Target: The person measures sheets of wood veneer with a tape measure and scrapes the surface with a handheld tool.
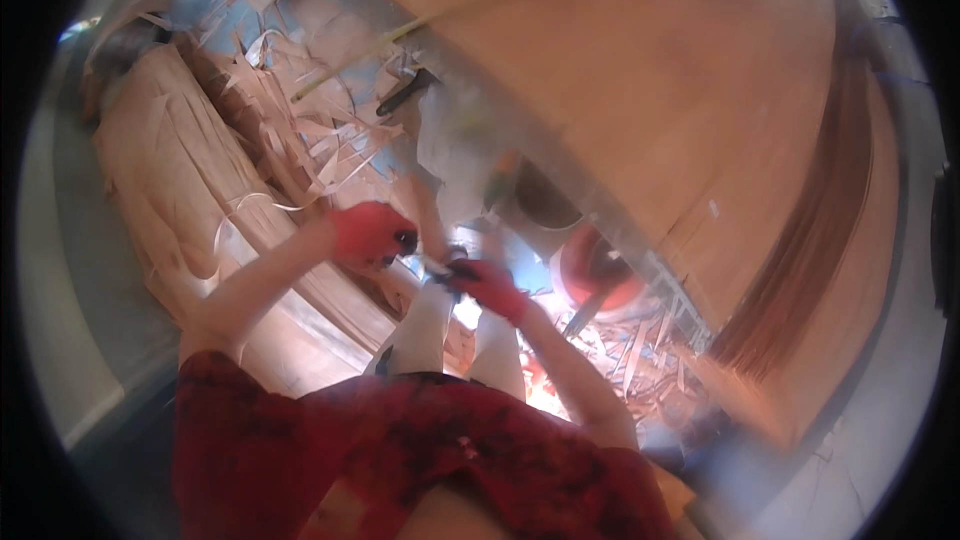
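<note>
My left hand (375,235), in a red glove with dark fingertips, is closed at about waist height in front of me. Just right of it and a little lower, my right hand (485,285), gloved alike, is closed too. A short, light, narrow object (433,265) lies between the fingers of both; it is blurred and I cannot make out what it is. Below the hands are my legs and a bright, scrap-covered floor.
A stack of thin wood sheets (170,170) runs along the left. A large wooden panel (660,100) fills the upper right. Torn strips (320,140) cover the upper left. A dark-handled tool (405,90) lies by the panel's edge, and a red round container (610,280) stands beneath it.
</note>
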`<state>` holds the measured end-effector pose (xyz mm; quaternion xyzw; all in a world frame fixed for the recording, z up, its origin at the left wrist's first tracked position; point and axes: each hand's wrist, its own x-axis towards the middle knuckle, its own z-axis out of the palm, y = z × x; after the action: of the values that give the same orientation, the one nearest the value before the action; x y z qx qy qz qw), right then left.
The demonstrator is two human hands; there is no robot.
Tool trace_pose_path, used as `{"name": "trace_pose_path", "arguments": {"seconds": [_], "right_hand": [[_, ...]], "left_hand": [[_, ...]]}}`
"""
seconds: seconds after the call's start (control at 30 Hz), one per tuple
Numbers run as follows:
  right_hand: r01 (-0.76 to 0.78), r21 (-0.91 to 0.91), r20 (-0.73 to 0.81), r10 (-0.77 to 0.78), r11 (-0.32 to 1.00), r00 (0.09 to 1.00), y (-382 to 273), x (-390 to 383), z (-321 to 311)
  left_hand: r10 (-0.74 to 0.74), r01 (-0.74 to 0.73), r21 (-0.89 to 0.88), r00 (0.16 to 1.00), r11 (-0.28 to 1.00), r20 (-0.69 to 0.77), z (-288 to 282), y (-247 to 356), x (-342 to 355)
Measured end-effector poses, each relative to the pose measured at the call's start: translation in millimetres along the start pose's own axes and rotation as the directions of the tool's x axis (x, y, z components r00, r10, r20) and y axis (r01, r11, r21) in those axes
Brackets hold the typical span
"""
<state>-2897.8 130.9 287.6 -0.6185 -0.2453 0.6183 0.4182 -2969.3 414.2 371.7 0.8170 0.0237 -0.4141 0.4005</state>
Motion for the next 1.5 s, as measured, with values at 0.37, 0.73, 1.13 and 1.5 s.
{"name": "trace_pose_path", "arguments": {"seconds": [0.37, 0.73, 1.13, 1.5], "right_hand": [[0.051, 0.272, -0.752, 0.179, 0.961, 0.634, 135.6, 49.7, -144.1], [-0.163, -0.277, -0.767, -0.116, 0.947, 0.631, 126.1, 18.2, -136.7], [0.265, 0.709, -0.416, 0.084, 0.653, 0.906, 111.0, -170.0, -61.0], [0.185, 0.673, -0.387, 0.127, 0.717, 0.913, 21.7, -172.3, -19.6]], "left_hand": [[0.293, 0.206, 0.368, 0.319, 0.907, -0.901, -18.1, -64.1, 79.4], [0.258, -0.285, -0.009, 0.882, 0.959, -0.394, 135.1, 17.8, 274.1], [0.062, -0.149, -0.065, 0.717, 0.987, -0.695, 113.3, 94.1, 174.5], [0.253, -0.275, -0.960, 0.926, -0.052, -0.279, 163.5, 107.1, 155.7]]}}
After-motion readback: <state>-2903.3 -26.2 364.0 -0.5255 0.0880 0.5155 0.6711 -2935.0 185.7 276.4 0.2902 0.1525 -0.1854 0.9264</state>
